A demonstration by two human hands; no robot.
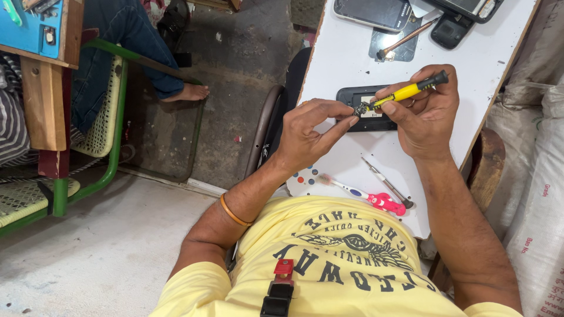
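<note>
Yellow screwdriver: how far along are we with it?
Done: black phone lies on the white table. In hand: right hand holds the yellow screwdriver; left hand pinches its tip. Left: it hasn't touched the phone.

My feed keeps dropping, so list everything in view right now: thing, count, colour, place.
screwdriver: one, yellow with black cap, in right hand, tip at a small dark part
small part: one, dark, pinched by left fingertips
opened phone: one, black, on table under the hands
table: one, white
phones: three or so, dark, table's far end
brush tool: one, brown handle, far end
toothbrush: one, white and pink, near edge
second screwdriver: one, silver, beside toothbrush
chair: one, green frame, left floor
sacks: white, right
left hand: grip shut on small part
right hand: grip shut on screwdriver
</note>
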